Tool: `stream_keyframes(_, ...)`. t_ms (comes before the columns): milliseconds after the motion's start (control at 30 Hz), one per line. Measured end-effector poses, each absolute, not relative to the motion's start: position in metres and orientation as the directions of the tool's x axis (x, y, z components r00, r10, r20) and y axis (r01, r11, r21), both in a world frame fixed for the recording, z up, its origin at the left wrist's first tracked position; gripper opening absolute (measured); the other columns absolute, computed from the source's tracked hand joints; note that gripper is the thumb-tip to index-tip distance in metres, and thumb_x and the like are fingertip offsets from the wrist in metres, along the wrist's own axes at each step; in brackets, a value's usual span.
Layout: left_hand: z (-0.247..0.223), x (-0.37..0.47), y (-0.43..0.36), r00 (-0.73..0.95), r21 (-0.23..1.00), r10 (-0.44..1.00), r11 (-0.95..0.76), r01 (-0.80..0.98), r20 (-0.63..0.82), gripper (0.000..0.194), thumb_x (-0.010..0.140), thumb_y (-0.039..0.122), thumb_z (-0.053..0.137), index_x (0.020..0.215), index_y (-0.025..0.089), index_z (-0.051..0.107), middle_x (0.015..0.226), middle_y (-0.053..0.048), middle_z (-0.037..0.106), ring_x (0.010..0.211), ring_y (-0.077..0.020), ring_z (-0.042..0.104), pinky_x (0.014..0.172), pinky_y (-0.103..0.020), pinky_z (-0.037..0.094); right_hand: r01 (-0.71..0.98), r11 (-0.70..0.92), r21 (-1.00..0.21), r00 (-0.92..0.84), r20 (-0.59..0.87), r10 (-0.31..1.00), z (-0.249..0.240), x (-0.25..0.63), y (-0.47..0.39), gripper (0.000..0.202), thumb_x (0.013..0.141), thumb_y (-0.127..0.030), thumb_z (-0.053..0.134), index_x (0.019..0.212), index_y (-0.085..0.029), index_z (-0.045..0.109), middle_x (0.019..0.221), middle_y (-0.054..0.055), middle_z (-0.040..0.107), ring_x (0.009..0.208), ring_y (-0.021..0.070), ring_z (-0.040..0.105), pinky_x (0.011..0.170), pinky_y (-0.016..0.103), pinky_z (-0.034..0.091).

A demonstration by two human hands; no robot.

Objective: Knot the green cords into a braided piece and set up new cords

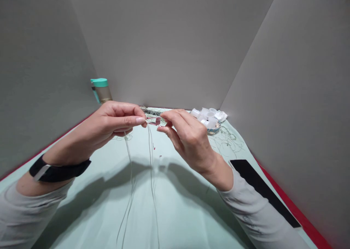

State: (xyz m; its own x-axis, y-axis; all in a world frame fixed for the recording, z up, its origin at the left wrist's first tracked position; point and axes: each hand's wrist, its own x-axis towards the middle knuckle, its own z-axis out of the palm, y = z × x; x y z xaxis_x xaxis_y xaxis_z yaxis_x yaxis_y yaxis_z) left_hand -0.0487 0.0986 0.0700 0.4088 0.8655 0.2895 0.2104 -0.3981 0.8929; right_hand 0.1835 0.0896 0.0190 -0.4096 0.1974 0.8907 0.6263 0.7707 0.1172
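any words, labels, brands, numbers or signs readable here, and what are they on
None can be read in this picture.
Small clear piece with dark red parts, in the right hand: too small to tell whether it bears lettering.
Brownish translucent bottle with teal lid: no legible marking.
Black wristband with pale grey patch: none legible.
Black flat rectangular object: none legible.

You were dressed in light grey: your left sleeve [31,214] was wrinkled and ended just behind a wide black wristband [64,172], which was crossed by one pale strip [42,172]. Your right sleeve [262,212] was of the same grey, also with folds. Its faint darker marks [250,219] were perhaps a print, perhaps only creases.
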Motion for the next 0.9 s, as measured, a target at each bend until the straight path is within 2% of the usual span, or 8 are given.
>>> stream_keyframes(400, 0.0660, -0.0526, 0.1043, 0.442, 0.888, 0.860, -0.389, 0.245, 0.255, 0.022, 0.085, 0.033, 0.076, 0.066, 0.023, 0.073, 0.058, 0.004, 0.040, 0.054, -0.0112, 0.030, 0.048, -0.028, 0.025, 0.637, 0.747, 0.189, -0.436, 0.888, 0.147, 0.0185, 0.1777, 0.0872, 0.006, 0.113, -0.017, 0.059, 0.109, -0.017, 0.065, 0.098, 0.011, 0.076, 0.093, 0.0240, 0.072, 0.085, 0.039, 0.062)
stream_keyframes(733, 0.0626, -0.0501, 0.1067, 0.446, 0.898, 0.862, -0.371, 0.237, 0.239, 0.024, 0.086, 0.035, 0.076, 0.066, 0.023, 0.072, 0.059, 0.004, 0.038, 0.055, -0.0115, 0.028, 0.049, -0.029, 0.022, 0.636, 0.760, 0.138, -0.421, 0.887, 0.191, 0.0175, 0.1788, 0.0894, 0.007, 0.113, -0.021, 0.060, 0.109, -0.018, 0.065, 0.098, 0.009, 0.076, 0.087, 0.0207, 0.071, 0.082, 0.036, 0.060)
stream_keyframes(900, 0.0612, -0.0518, 0.1091, 0.453, 0.897, 0.861, -0.369, 0.244, 0.231, 0.025, 0.088, 0.036, 0.075, 0.067, 0.021, 0.070, 0.061, 0.003, 0.039, 0.055, -0.0113, 0.028, 0.050, -0.029, 0.023, 0.625, 0.772, 0.118, -0.420, 0.885, 0.204, 0.0180, 0.1779, 0.0894, 0.009, 0.112, -0.019, 0.061, 0.108, -0.015, 0.067, 0.097, 0.010, 0.077, 0.085, 0.0202, 0.071, 0.083, 0.034, 0.060)
